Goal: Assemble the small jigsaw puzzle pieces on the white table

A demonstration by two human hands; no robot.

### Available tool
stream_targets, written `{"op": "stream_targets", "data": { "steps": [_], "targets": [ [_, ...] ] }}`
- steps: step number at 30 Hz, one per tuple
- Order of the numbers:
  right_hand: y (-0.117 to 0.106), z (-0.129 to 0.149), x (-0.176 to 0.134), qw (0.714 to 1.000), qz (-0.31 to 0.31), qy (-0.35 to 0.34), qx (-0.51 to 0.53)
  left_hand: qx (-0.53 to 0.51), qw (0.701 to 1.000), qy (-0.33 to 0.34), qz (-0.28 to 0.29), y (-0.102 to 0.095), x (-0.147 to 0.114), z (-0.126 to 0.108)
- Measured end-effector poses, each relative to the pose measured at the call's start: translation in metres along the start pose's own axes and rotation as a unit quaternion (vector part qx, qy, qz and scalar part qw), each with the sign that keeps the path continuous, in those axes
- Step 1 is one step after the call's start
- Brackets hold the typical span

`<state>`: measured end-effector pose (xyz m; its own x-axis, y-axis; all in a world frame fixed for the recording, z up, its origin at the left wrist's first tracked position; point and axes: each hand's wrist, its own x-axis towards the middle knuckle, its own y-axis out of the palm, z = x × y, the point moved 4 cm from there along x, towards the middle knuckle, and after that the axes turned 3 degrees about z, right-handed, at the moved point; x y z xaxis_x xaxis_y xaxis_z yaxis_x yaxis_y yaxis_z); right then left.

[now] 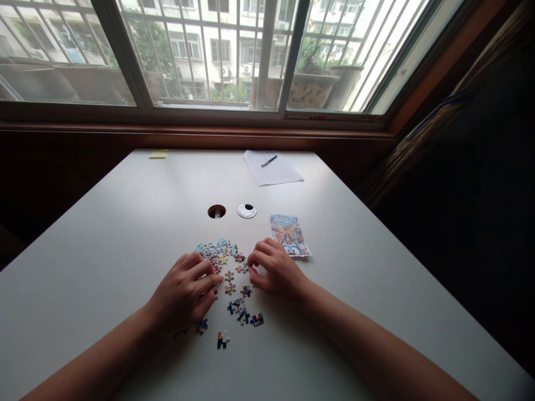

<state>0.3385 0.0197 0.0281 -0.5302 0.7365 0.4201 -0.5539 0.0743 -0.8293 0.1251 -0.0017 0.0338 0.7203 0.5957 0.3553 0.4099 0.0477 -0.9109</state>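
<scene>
Small colourful jigsaw puzzle pieces (217,250) lie in a loose heap on the white table, with several more spread toward me. My left hand (186,287) rests over the heap's left side, its fingers bent and the index finger reaching over the pieces. Its thumb is apart from the index finger, and some pieces are hidden beneath. Right of the heap, my right hand (273,267) is curled, thumb and index finger pinched beside a few pieces (241,267). What lies between those fingertips is hidden. Nearest me is a single brown, white and dark piece (223,340).
A colourful picture sheet (288,234) lies just beyond my right hand. The white table (104,239) has a round cable hole (216,211) with a loose round cover (247,210) beside it. Farther back are papers (276,174), a pen (270,161) and yellow notes (159,154).
</scene>
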Motion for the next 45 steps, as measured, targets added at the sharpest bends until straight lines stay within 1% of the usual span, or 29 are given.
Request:
{"op": "stream_targets", "data": {
  "steps": [10, 22, 26, 45],
  "targets": [
    [0.0001, -0.0007, -0.0007, 1.0, 0.005, 0.001, -0.004, -0.001, 1.0, -0.003, 0.004, -0.0003, -0.0008, -0.0004],
    [0.0017, -0.0019, -0.0011, 1.0, 0.01, 0.003, -0.003, -0.004, 1.0, 0.001, -0.009, -0.0007, 0.001, 0.0],
    [0.0015, -0.0019, -0.0011, 1.0, 0.012, 0.005, -0.003, -0.003, 1.0, -0.001, -0.002, -0.0008, 0.0, -0.0005],
    [0.0014, -0.0036, -0.0015, 1.0, 0.0, 0.004, 0.002, 0.0, 1.0, 0.0, -0.001, -0.0002, -0.0013, -0.0003]
  ]
}}
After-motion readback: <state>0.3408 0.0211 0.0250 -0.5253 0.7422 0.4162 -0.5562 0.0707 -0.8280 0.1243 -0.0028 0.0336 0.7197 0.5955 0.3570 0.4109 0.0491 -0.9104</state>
